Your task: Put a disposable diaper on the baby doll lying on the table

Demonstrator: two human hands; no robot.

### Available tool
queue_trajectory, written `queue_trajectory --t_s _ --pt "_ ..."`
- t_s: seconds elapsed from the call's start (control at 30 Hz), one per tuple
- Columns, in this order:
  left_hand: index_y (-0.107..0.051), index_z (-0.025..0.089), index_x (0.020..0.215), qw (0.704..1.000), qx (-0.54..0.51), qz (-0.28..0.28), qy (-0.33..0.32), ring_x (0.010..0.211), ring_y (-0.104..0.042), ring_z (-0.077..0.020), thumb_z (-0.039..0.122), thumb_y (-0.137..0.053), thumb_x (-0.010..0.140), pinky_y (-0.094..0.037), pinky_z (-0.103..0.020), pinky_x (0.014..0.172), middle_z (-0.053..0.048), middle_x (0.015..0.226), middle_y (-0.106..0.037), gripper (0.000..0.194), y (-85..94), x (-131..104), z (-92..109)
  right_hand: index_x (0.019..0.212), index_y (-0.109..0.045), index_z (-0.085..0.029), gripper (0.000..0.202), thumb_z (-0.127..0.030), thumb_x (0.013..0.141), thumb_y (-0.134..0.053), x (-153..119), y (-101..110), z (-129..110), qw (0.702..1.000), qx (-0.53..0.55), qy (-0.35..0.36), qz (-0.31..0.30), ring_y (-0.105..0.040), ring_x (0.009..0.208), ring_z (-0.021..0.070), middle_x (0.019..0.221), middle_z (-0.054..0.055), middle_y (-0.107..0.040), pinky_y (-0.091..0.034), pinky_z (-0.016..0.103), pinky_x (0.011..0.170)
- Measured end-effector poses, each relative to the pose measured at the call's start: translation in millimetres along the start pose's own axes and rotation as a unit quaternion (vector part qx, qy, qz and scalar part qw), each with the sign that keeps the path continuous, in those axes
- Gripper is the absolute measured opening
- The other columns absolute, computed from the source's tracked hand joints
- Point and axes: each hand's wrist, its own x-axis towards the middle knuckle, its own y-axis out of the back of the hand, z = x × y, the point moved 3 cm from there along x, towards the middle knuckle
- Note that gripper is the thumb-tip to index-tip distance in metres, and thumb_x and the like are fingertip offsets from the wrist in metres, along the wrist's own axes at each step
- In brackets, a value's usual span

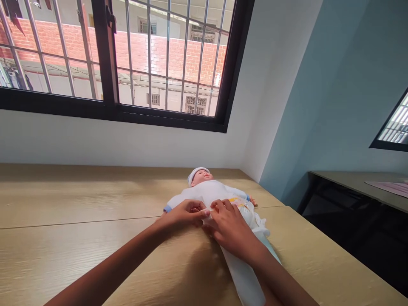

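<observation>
Doll [214, 190] lies along 11-to-5 o'clock, head at 11, hips in a diaper [246, 213]; left hand [188, 214] and right hand [231, 229] close together there, grip unclear.

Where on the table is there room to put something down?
The biggest bare patch of table lies between the wall, the doll and the left arm. There's more between the arms, and from the right arm to the table's right edge. It's crowded at the doll's middle, with left hand and right hand there.

Both forearms [127, 257] reach forward, left grip [188, 213] and right grip [230, 226] close together, fingers [220, 205] curled
</observation>
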Motion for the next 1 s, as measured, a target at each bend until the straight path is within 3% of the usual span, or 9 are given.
queue_trajectory --t_s 0.1,0.27,0.33,0.43,0.53,0.67,0.77,1.0 --pt "-0.061 0.015 0.079 1.000 -0.005 0.016 -0.018 0.077 -0.053 -0.0163 0.064 -0.065 0.074 -0.044 -0.028 0.071 -0.003 0.079 -0.059 0.050 -5.4 0.1 2.6 0.119 -0.058 -0.017 0.029 -0.022 0.090 -0.053 2.1 4.5 5.3 0.996 0.058 -0.040 0.046 -0.053 0.103 0.0272 0.107 0.010 -0.062 -0.042 0.041 0.088" --pt "-0.061 0.015 0.083 0.999 -0.006 0.032 -0.035 0.081 -0.054 -0.0164 0.060 -0.061 0.081 -0.044 -0.027 0.073 -0.003 0.084 -0.059 0.045 -6.4 -1.6 5.7 0.080 -0.054 -0.019 0.010 -0.011 0.083 -0.049 3.0 12.7 14.5 0.987 0.120 -0.083 0.072 -0.055 0.075 0.0170 0.082 0.001 -0.061 -0.039 0.029 0.068" --pt "-0.062 0.015 0.088 0.998 0.000 0.042 -0.036 0.086 -0.055 -0.0180 0.057 -0.059 0.083 -0.044 -0.028 0.076 -0.004 0.089 -0.061 0.042 -4.5 -2.1 4.4 0.075 -0.051 -0.020 0.010 -0.015 0.084 -0.049 3.7 15.5 18.2 0.984 0.126 -0.096 0.077 -0.054 0.070 0.0162 0.077 0.000 -0.061 -0.037 0.029 0.064" --pt "-0.060 0.019 0.110 0.995 0.055 0.065 -0.052 0.093 -0.057 -0.0189 0.051 -0.061 0.085 -0.045 -0.029 0.081 -0.006 0.108 -0.063 0.041 -1.3 -2.6 0.6 0.068 -0.045 -0.021 0.019 -0.022 0.087 -0.049 5.5 18.3 24.1 0.983 0.128 -0.104 0.076 -0.053 0.068 0.0163 0.073 0.001 -0.059 -0.036 0.029 0.062" --pt "-0.057 0.023 0.120 0.991 0.111 0.019 -0.076 0.094 -0.057 -0.0183 0.047 -0.060 0.086 -0.045 -0.030 0.082 -0.006 0.125 -0.058 0.042 -3.0 -1.5 -4.5 0.064 -0.041 -0.021 0.026 -0.026 0.089 -0.047 7.6 18.9 31.0 0.983 0.140 -0.099 0.063 -0.053 0.067 0.0163 0.070 0.001 -0.056 -0.038 0.029 0.064" --pt "-0.064 0.017 0.102 0.991 0.113 -0.011 -0.065 0.090 -0.055 -0.0182 0.045 -0.057 0.088 -0.043 -0.027 0.078 -0.004 0.105 -0.063 0.032 -5.7 1.5 -12.4 0.063 -0.044 -0.020 0.028 -0.030 0.089 -0.046 10.7 17.9 39.7 0.980 0.167 -0.093 0.057 -0.056 0.070 0.0168 0.072 0.002 -0.057 -0.043 0.029 0.067" --pt "-0.063 0.015 0.089 0.992 0.112 -0.008 -0.050 0.076 -0.049 -0.0148 0.045 -0.056 0.088 -0.039 -0.026 0.068 -0.001 0.084 -0.058 0.031 -8.7 3.1 -16.0 0.064 -0.048 -0.019 0.027 -0.030 0.088 -0.046 13.4 16.4 42.6 0.980 0.174 -0.085 0.053 -0.057 0.072 0.0179 0.074 0.003 -0.060 -0.045 0.031 0.069" --pt "-0.059 0.016 0.078 0.992 0.122 0.013 -0.025 0.070 -0.043 -0.0142 0.052 -0.058 0.084 -0.035 -0.026 0.061 0.001 0.075 -0.051 0.037 -10.5 4.5 -23.7 0.067 -0.059 -0.018 0.023 -0.032 0.084 -0.052 13.0 16.2 47.0 0.968 0.220 -0.105 0.056 -0.061 0.077 0.0198 0.081 0.006 -0.066 -0.049 0.032 0.071"
